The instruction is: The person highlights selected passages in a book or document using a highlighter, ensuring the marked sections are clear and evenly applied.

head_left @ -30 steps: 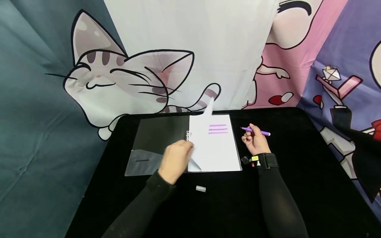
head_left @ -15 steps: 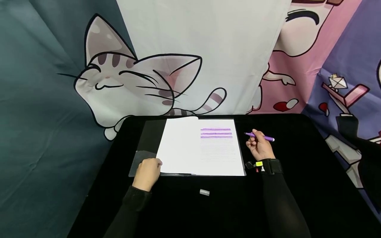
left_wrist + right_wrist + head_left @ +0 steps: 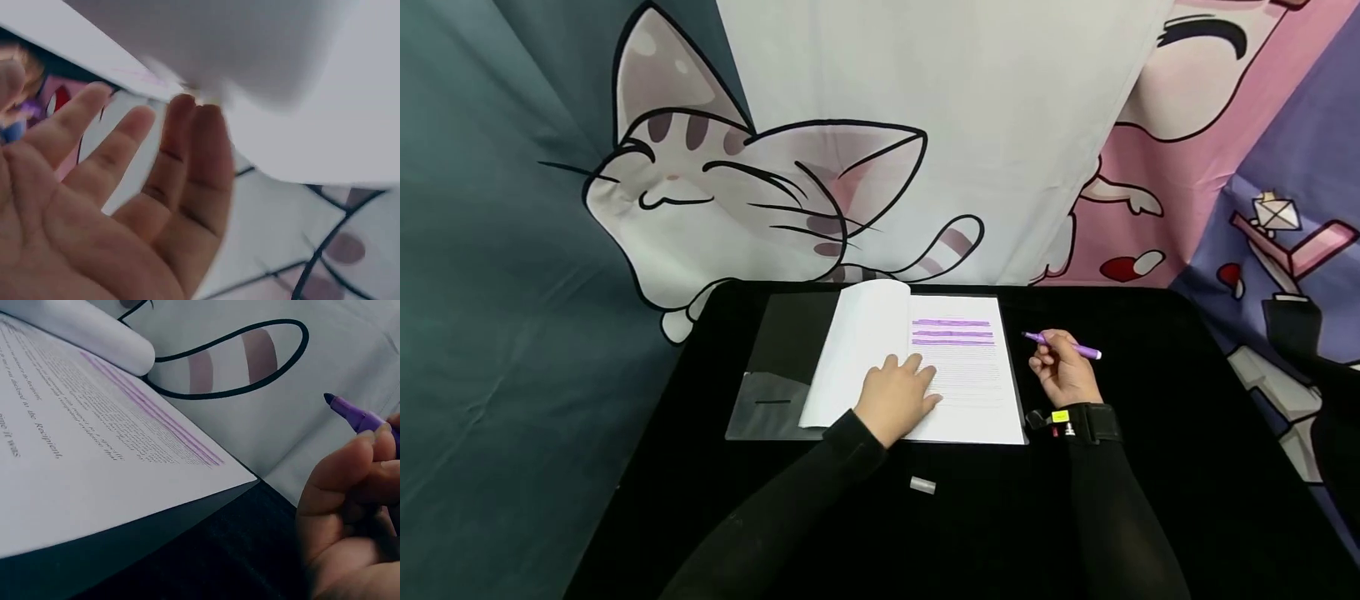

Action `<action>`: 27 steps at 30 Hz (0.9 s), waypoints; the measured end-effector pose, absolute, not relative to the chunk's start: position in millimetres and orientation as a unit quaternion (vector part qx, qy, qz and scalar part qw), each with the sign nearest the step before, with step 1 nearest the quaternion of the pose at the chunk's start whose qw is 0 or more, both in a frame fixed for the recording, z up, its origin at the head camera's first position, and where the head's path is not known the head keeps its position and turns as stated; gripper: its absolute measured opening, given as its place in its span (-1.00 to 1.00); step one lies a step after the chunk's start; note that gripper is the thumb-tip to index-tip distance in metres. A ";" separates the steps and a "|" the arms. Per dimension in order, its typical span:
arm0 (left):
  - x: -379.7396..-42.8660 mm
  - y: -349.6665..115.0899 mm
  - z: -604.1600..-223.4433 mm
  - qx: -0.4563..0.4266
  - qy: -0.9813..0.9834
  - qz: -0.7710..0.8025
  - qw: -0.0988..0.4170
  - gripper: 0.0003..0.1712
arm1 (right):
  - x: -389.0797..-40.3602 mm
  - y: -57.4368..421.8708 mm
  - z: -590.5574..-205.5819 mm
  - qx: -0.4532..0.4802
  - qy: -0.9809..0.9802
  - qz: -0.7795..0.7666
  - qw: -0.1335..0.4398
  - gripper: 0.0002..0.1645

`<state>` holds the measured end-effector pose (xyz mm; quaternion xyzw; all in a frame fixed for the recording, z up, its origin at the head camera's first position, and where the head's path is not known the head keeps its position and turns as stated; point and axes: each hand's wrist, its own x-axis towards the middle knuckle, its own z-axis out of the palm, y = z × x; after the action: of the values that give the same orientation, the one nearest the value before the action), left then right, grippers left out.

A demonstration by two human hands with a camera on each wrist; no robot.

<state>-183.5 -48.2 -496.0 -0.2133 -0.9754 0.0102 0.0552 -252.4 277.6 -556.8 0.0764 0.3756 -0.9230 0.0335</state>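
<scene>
A dark binder (image 3: 797, 333) lies spread on the table, with printed white sheets inside. Purple highlighted lines (image 3: 952, 333) cross the upper part of the right-hand page (image 3: 970, 392). The turned sheets (image 3: 857, 350) curve over to the left, their far end raised. My left hand (image 3: 897, 398) lies with fingers spread over the binder's middle, where the turned sheets meet the right page; in the left wrist view its fingers (image 3: 206, 156) are straight beneath the curved paper. My right hand (image 3: 1066, 371) pinches an uncapped purple highlighter (image 3: 1086, 352), tip pointing left, beside the binder's right edge.
A small pale cylindrical piece (image 3: 922, 485) lies on the black tabletop (image 3: 985, 533) in front of the binder. Behind the table hangs a fabric backdrop (image 3: 1000, 150) with cartoon drawings. A dark band with a small device (image 3: 1086, 422) wraps the right wrist.
The left hand turned sheets over to the left, let go of their outer edge, and moved right to the binder's middle. The right hand keeps its highlighter beside the binder.
</scene>
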 end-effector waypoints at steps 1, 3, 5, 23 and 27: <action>-186.5 -43.6 -499.2 -0.208 -0.977 0.020 0.039 -0.36 | -252.4 277.1 -557.1 0.074 0.378 -0.922 0.036 -0.51; -191.4 -42.0 -507.1 -0.191 -0.981 0.026 0.010 -0.29 | -251.9 276.1 -557.2 0.072 0.381 -0.921 0.038 -0.52; -194.7 -44.8 -513.9 -0.179 -0.984 0.021 -0.008 -0.25 | -251.3 275.6 -555.1 0.075 0.383 -0.920 0.041 -0.55; -232.1 -59.7 -570.3 -0.200 -0.977 -0.050 -0.050 -0.09 | -274.2 180.3 -518.7 0.099 0.662 -0.743 -0.003 -0.61; -233.5 -56.1 -563.5 -0.199 -0.977 -0.029 -0.072 -0.05 | -290.8 138.4 -521.7 0.076 0.744 -0.663 0.041 -0.72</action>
<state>-233.5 -56.1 -563.5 -0.1990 -0.9770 -0.0288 -0.0715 -290.8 138.4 -521.7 0.0758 0.7439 -0.6627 0.0411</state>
